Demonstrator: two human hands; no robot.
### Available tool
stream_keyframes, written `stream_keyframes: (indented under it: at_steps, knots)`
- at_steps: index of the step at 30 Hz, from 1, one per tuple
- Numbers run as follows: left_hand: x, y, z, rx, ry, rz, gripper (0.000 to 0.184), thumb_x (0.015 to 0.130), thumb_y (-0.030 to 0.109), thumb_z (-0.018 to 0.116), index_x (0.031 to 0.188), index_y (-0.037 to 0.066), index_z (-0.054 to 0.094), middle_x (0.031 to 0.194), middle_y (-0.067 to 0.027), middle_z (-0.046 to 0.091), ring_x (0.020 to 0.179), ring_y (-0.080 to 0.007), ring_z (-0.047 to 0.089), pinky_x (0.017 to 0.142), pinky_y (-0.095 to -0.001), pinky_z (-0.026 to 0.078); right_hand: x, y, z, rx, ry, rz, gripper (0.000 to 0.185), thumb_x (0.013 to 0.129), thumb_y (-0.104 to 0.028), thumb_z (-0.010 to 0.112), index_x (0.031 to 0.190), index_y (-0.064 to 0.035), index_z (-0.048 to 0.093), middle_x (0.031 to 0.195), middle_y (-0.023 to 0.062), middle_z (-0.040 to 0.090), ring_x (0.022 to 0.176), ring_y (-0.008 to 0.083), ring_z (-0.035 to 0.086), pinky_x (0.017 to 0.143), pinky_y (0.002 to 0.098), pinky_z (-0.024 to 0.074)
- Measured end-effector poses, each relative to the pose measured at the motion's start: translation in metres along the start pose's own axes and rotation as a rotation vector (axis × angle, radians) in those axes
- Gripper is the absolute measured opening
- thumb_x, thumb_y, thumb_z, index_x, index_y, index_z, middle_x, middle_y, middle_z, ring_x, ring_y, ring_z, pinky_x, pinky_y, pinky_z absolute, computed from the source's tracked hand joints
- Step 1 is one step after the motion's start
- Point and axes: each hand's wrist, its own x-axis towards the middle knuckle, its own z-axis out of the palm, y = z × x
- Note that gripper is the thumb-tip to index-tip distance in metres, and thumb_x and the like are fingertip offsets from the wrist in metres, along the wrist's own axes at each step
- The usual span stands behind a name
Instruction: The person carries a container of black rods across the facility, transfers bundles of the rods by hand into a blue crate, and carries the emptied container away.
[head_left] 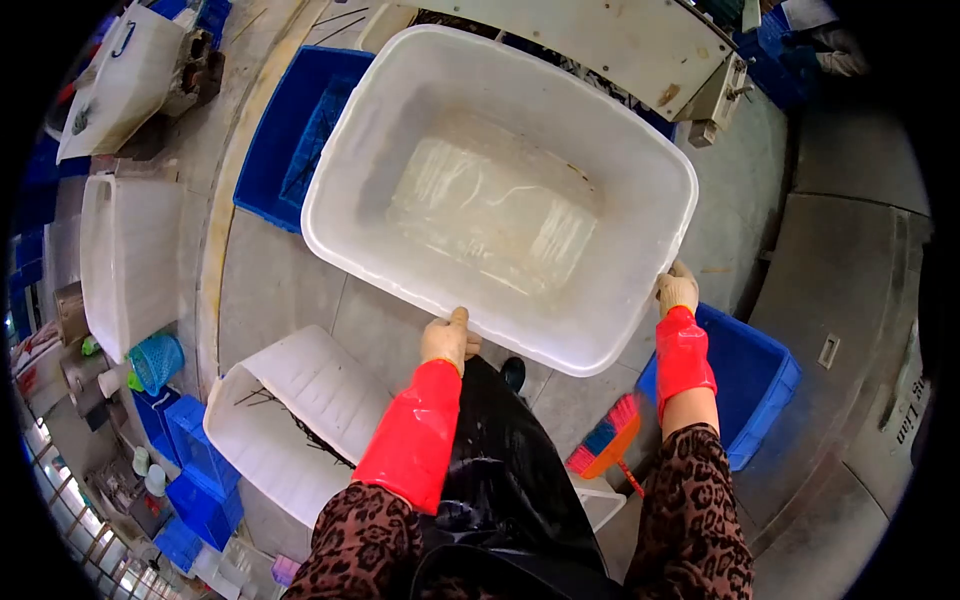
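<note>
A white tub (492, 205) takes up the middle of the view, slanted, its mouth facing the camera and its near rim just ahead of the person. The left hand (449, 342) pinches the near rim, thumb over the edge and fingers curled beneath; the right hand (678, 288) grips the rim at the right-hand corner, though its fingers are partly hidden. Whether the tub's underside rests on anything cannot be told. Pale streaks and a few dark marks show inside it. Both hands wear light gloves, with red sleeves (413, 432) over the forearms and leopard-print cloth above. A black apron (505, 470) hangs between the arms, and a dark shoe (513, 374) shows beside it on the grey floor (280, 290). Left of the tub, partly covered by it, is a blue crate (262, 150) with thin dark sticks inside; beyond the far rim is a pale machine (610, 45). A second blue crate (755, 385) stands below the right hand, next to a broom (610, 440) with red and blue bristles. At lower left, near the left forearm, a white bin (325, 370) has dark sticks at its opening.
</note>
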Motion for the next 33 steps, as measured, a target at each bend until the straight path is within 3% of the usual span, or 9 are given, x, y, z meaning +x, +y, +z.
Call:
stream_keyframes:
  at_steps: [9, 11, 12, 19, 23, 26, 28, 32, 33]
  knots:
    - [0.007, 0.07, -0.021, -0.119, -0.124, -0.186, 0.034, 0.077, 0.023, 0.045, 0.079, -0.01, 0.044, 0.065, -0.0191, 0.053, 0.043, -0.0176, 0.046, 0.039, -0.028, 0.038, -0.018, -0.099, 0.05, 0.117, 0.193, -0.147, 0.033, 0.062, -0.005, 0.046, 0.094, 0.0029, 0.051, 0.078, 0.0137, 0.056, 0.07, 0.0197, 0.053, 0.063, 0.0264, 0.0404]
    - [-0.002, 0.072, -0.036, -0.12, -0.121, -0.18, 0.034, 0.077, 0.024, 0.044, 0.08, -0.01, 0.045, 0.066, -0.0194, 0.053, 0.044, -0.0178, 0.047, 0.04, -0.0279, 0.039, -0.022, -0.071, 0.05, -0.424, 0.32, -0.16, 0.034, 0.064, -0.008, 0.048, 0.095, 0.0042, 0.049, 0.084, 0.0183, 0.055, 0.077, 0.0246, 0.054, 0.069, 0.0286, 0.0404]
    - [-0.005, 0.061, -0.046, -0.125, -0.146, -0.178, 0.035, 0.077, 0.024, 0.043, 0.081, -0.01, 0.045, 0.067, -0.0194, 0.053, 0.045, -0.0184, 0.048, 0.041, -0.0275, 0.039, -0.099, -0.147, 0.066, -0.313, 0.242, -0.07, 0.037, 0.064, -0.009, 0.049, 0.097, 0.0066, 0.047, 0.087, 0.0212, 0.054, 0.08, 0.0276, 0.053, 0.072, 0.0303, 0.0399]
    - [-0.079, 0.039, -0.147, -0.178, -0.101, 0.006, 0.032, 0.075, 0.023, 0.041, 0.09, -0.005, 0.046, 0.074, -0.0147, 0.053, 0.056, -0.0181, 0.05, 0.051, -0.0272, 0.041, -0.273, -0.111, 0.09, -0.643, -0.204, -0.079, 0.041, 0.069, -0.021, 0.046, 0.103, 0.0019, 0.046, 0.102, 0.0189, 0.048, 0.098, 0.0283, 0.045, 0.084, 0.0308, 0.0331]
    - [-0.149, -0.037, -0.221, -0.24, 0.047, 0.13, 0.035, 0.075, 0.027, 0.043, 0.095, -0.002, 0.048, 0.076, -0.011, 0.054, 0.061, -0.0157, 0.05, 0.056, -0.0259, 0.041, -0.342, -0.055, 0.05, -0.751, -0.55, -0.372, 0.028, 0.07, -0.022, 0.045, 0.089, -0.0048, 0.057, 0.075, 0.014, 0.058, 0.068, 0.0224, 0.055, 0.063, 0.0284, 0.0424]
    - [-0.219, -0.093, -0.269, -0.455, 0.243, 0.141, 0.032, 0.075, 0.026, 0.043, 0.091, -0.001, 0.049, 0.071, -0.0085, 0.053, 0.056, -0.0131, 0.049, 0.052, -0.023, 0.039, -0.371, -0.049, 0.03, -0.203, -0.936, 0.247, 0.014, 0.068, -0.013, 0.045, 0.066, -0.0013, 0.053, 0.052, 0.004, 0.043, 0.042, 0.0113, 0.041, 0.038, 0.0255, 0.0354]
    - [-0.264, -0.146, -0.3, -0.56, 0.376, 0.087, 0.028, 0.076, 0.025, 0.043, 0.087, 0.0, 0.049, 0.065, -0.0066, 0.051, 0.049, -0.0121, 0.046, 0.046, -0.0233, 0.038, -0.386, -0.049, 0.015, -0.929, -0.903, -0.081, 0.016, 0.055, -0.013, 0.06, 0.066, -0.0075, 0.051, 0.06, 0.0065, 0.052, 0.056, 0.0213, 0.052, 0.049, 0.0335, 0.0425]
    - [-0.327, -0.278, -0.338, -0.37, 0.435, -0.4, 0.028, 0.071, 0.021, 0.046, 0.086, -0.002, 0.051, 0.062, -0.0123, 0.053, 0.047, -0.0214, 0.049, 0.04, -0.0301, 0.037, -0.417, -0.049, 0.017, -1.343, -1.104, -0.58, 0.012, 0.06, -0.015, 0.056, 0.067, -0.0072, 0.051, 0.059, 0.007, 0.052, 0.051, 0.0195, 0.05, 0.045, 0.0344, 0.0419]
    - [-0.311, -0.34, -0.325, -0.546, 0.706, -0.359, 0.027, 0.07, 0.022, 0.047, 0.084, -0.001, 0.052, 0.063, -0.0122, 0.053, 0.049, -0.0221, 0.051, 0.043, -0.0317, 0.038, -0.417, -0.056, 0.025, -1.459, -1.14, -0.736, 0.011, 0.062, -0.016, 0.055, 0.067, -0.0071, 0.051, 0.058, 0.0072, 0.052, 0.05, 0.0189, 0.05, 0.044, 0.0346, 0.0417]
